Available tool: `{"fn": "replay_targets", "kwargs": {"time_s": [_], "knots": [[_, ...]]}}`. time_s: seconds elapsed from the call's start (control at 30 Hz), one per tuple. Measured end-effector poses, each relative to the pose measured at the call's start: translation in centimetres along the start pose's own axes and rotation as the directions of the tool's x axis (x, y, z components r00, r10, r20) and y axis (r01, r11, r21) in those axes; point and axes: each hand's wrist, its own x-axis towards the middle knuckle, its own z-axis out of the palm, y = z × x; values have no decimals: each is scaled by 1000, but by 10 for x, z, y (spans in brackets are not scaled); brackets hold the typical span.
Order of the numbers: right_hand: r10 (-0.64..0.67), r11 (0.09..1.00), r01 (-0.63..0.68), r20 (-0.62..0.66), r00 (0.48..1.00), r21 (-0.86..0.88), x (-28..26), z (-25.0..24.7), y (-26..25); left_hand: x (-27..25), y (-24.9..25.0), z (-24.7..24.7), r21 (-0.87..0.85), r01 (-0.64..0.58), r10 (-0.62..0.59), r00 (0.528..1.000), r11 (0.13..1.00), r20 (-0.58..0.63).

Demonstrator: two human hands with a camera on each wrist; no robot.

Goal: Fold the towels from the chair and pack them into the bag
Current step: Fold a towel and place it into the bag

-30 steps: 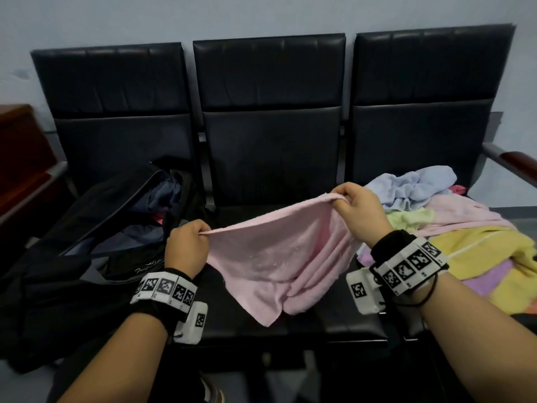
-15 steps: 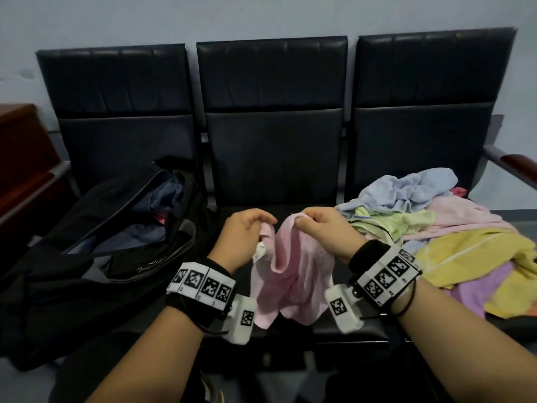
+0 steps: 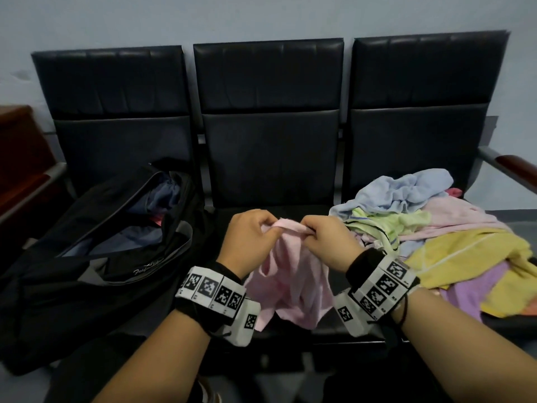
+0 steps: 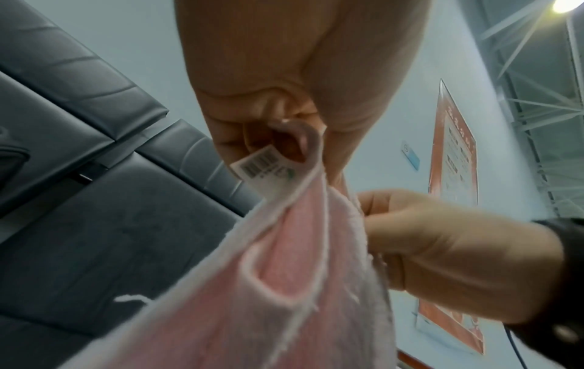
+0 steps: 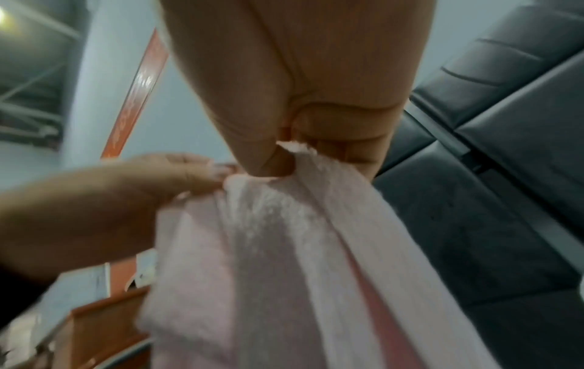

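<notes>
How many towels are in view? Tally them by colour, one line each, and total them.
pink towel: 2, this one held, another in the pile
light blue towel: 1
green towel: 1
yellow towel: 1
purple towel: 1
Total: 6 visible; the pile may hide more.

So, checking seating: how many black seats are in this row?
3: the left seat under the bag, the middle seat behind the hands, the right seat under the towel pile.

Fluffy terry pink towel [image 3: 290, 286], smooth leatherette chair [image 3: 273, 158]
</notes>
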Motion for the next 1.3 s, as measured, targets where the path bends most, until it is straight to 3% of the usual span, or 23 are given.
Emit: {"fn": "replay_targets", "kwargs": {"time_s": [0.1, 0.37, 0.73, 0.77, 0.83, 0.93, 1.0, 1.1, 1.17, 1.3], "knots": [[70, 983, -79, -58, 996, -163, 0, 1, 16, 4, -7, -11, -96, 77, -88, 989, 992, -115], [227, 939, -240, -81, 971, -246, -8, -9, 53, 18, -27, -50, -270, 115, -210, 911, 956, -355], [269, 963, -269, -102, 958, 9, -9, -16, 72, 30, -56, -84, -310, 196, -341, 772, 930, -537], [280, 960, -275, -107, 954, 60, -9, -16, 71, 32, -57, -84, -300, 210, -346, 773, 931, -532], [303, 924, -268, -94, 948, 272, -10, -15, 64, 35, -58, -79, -237, 264, -347, 820, 935, -456], [270, 758, -191, -33, 962, 624, -12, -18, 43, 35, -56, -60, -131, 313, -337, 905, 941, -258], [195, 676, -143, 11, 981, 723, -10, -21, 25, 34, -54, -47, -82, 306, -314, 941, 949, -124], [50, 660, -86, 71, 996, 746, -8, -21, 2, 30, -49, -32, -17, 326, -324, 943, 945, 81], [-42, 696, -42, 99, 994, 717, -8, -18, -9, 25, -45, -26, -26, 292, -284, 944, 956, 169], [-111, 804, 75, 25, 994, 590, -6, -3, -24, 16, -37, -21, -98, 195, -183, 976, 976, 118]]}}
